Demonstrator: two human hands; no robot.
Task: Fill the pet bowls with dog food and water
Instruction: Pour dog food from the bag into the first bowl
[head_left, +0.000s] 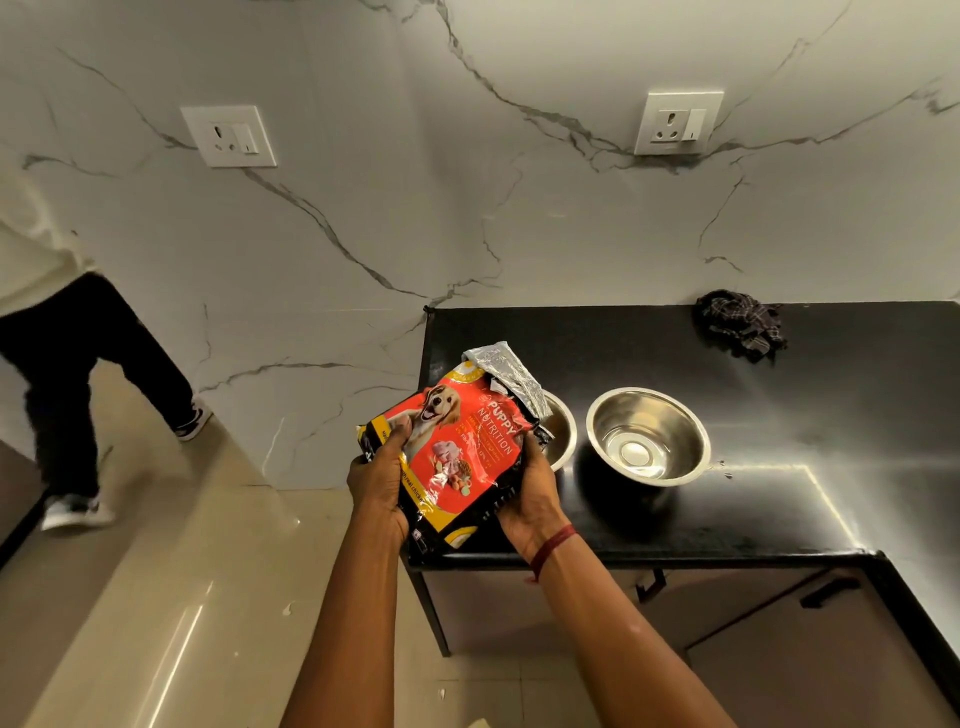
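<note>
Two hands hold one dog food bag (457, 457) over the front left corner of the black desk (779, 415). Left hand (379, 483) grips the bag's left edge, thumb on the printed front, fingers (397, 434) curled round behind. Right hand (530, 493) cups the bag's lower right side, fingers closed against it; a red thread sits on that wrist.

Bag is red with yellow and black trim, a dog pictured on the front. Long axis runs diagonally, from the bottom end near the desk's front edge up and away to the right. Torn silver mouth (511, 374) is the far end, pointing toward the wall and lying over the left bowl (558, 431). Bag hides most of that bowl; only its right rim and part of the inside show. What is in it cannot be told.

Right bowl (648, 435) stands just right of the left bowl, near but not touching. Steel, upright, nothing seen inside it.

Dark checked cloth (740, 325) lies crumpled at the desk's back edge, against the marble wall, well apart from the bowls.

Far left of the desk, another person's legs (78, 374) in dark trousers stand on the tan floor.
</note>
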